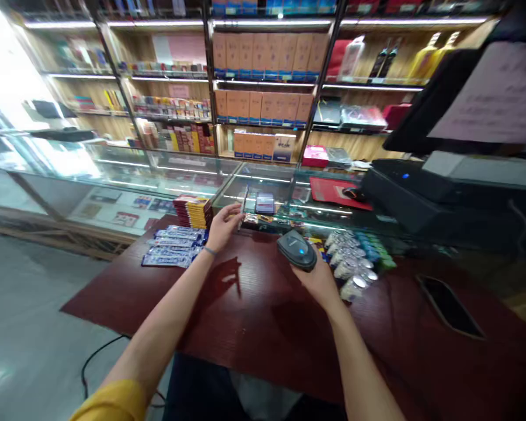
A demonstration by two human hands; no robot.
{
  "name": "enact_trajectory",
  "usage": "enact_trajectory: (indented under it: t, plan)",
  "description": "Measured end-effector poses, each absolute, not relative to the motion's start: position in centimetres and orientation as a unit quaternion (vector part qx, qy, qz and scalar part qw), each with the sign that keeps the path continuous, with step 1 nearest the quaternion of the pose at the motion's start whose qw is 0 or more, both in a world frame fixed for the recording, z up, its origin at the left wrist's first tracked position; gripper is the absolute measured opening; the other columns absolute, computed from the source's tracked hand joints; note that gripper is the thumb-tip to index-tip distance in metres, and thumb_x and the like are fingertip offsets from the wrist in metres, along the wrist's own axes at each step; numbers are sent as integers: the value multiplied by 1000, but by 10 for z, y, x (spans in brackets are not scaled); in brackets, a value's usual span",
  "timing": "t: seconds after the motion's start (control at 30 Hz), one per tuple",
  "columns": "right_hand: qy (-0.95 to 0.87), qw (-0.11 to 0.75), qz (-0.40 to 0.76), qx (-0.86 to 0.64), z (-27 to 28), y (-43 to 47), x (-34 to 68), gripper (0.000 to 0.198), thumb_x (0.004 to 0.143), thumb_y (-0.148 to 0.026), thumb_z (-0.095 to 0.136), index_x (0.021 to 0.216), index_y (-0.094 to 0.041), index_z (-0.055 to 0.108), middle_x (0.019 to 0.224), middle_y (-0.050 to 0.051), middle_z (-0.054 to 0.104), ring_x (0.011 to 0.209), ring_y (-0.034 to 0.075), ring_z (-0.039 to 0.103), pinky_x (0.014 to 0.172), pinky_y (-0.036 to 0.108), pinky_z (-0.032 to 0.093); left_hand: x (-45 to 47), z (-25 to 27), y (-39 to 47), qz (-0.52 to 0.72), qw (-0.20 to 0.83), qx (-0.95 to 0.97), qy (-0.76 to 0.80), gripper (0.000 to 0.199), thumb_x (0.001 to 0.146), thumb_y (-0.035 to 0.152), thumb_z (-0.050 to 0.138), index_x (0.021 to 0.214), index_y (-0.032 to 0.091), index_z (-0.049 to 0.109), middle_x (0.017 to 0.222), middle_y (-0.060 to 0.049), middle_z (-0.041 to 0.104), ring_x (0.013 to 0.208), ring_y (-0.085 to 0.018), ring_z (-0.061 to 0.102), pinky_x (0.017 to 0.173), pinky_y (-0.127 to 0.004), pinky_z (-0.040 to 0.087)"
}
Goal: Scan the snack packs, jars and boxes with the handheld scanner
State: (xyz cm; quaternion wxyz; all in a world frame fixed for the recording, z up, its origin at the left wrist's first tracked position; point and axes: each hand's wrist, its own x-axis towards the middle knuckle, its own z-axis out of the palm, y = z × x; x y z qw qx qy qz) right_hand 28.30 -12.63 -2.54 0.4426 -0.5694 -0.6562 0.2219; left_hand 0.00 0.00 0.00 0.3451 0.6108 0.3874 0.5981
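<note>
My left hand (226, 225) is raised over the far side of the dark red table. Between its thumb and fingers is a thin flat pack (244, 202), upright and seen nearly edge-on; its kind cannot be made out. In my right hand (319, 280) is a dark grey barcode scanner (296, 248) with a lit blue light on top, its head turned toward the left. A small stack of flat packs (265, 203) lies on the glass counter beyond my hands. Several blue and white long packets (173, 245) lie left of my left hand.
Red and yellow boxes (193, 211) are stacked at the table's far left. Rows of small clear-lidded containers (353, 263) stand right of the scanner. A phone (450, 307) lies at the right, below a dark monitor (447, 93). The glass counter (170, 175) borders the table.
</note>
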Motion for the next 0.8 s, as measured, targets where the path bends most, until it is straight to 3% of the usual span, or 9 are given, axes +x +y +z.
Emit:
enact_trajectory:
  t: [0.17,0.33,0.53,0.8]
  plan:
    - [-677,429,250,-544,-19,-128,259,52,80,-41,68,127,-25,54,103,7,76,101,29,72,87,35,53,-102,1,-2,528,216,676,466,43,83,47,71,115,19,71,108,-8,75,101,-23,70,94,-37,54]
    - [-681,394,265,-557,-13,-131,240,45,76,-42,66,118,-28,55,96,4,77,97,30,73,80,34,52,-195,-3,-10,365,55,772,518,36,89,47,63,114,21,72,116,-10,73,112,-26,64,104,-43,48]
    - [-691,343,261,-581,-10,-133,224,38,74,-40,64,110,-31,54,82,0,74,81,29,73,67,30,46,-249,-24,-15,219,32,812,539,33,90,43,56,112,24,72,112,-8,70,106,-25,66,98,-39,52]
    - [-713,311,253,-575,-17,-130,217,36,75,-41,63,107,-30,52,79,0,72,74,27,72,62,28,43,-251,-33,-15,170,40,810,559,37,91,40,52,118,23,71,116,-10,68,106,-26,66,99,-40,51]
